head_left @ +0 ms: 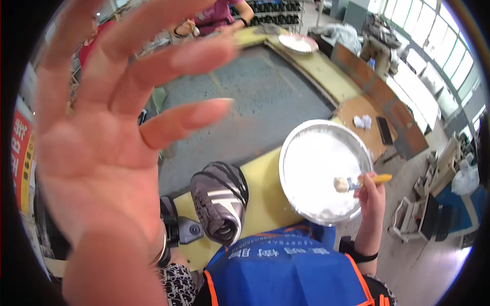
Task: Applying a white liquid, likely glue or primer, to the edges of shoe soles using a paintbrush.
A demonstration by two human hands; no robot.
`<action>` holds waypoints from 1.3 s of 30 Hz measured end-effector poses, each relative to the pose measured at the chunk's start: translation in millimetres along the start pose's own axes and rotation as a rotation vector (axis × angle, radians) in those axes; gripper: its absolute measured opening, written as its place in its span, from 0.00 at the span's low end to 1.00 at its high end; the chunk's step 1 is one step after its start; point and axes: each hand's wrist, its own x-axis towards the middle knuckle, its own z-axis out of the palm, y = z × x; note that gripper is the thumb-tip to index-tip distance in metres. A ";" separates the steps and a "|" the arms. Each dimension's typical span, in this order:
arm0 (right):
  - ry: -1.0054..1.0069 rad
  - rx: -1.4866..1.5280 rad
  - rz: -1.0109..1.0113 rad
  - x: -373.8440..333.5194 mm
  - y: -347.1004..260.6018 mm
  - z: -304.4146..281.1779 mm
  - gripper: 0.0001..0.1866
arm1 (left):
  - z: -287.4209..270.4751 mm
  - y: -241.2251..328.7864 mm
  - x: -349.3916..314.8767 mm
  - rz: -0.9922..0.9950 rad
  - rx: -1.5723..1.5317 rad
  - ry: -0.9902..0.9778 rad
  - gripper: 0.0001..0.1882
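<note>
My left hand (97,137) is raised close in front of the view, palm showing, fingers spread and holding nothing. It hides much of the left side. My right hand (371,191) grips a brush (352,184) with a yellow handle, its pale bristles over a round metal basin (282,176) of white paste (321,158). Whether the bristles touch the paste, I cannot tell. On the yellow table edge, left of the basin, rests a grey sneaker (219,201) with pale stripes and dark laces. A black and grey device (188,230) sits beside it, partly behind my left wrist.
A grey surface (245,97) fills the table's middle, framed by a yellow border (268,191). Crumpled white tissue (362,121) and a dark phone (384,131) lie on a brown board. Another basin (297,44) stands farther off. A person in purple (214,18) works across the table.
</note>
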 end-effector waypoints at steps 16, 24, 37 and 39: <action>-0.013 -0.140 -0.033 9.6 20.6 -7.5 0.08 | -26.1 -155.2 -196.1 -0.753 1.251 -0.456 0.45; 0.084 -0.872 -0.467 22.5 39.7 -11.0 0.12 | -104.6 -114.8 -171.4 -0.616 0.313 0.177 0.36; 0.140 -1.259 -0.424 16.0 21.7 -12.8 0.11 | 28.0 -172.9 -101.8 -1.198 -0.215 0.050 0.16; 0.150 -1.198 -0.457 11.5 8.2 -8.2 0.08 | 45.5 -170.5 -95.1 -1.378 -0.225 -0.011 0.16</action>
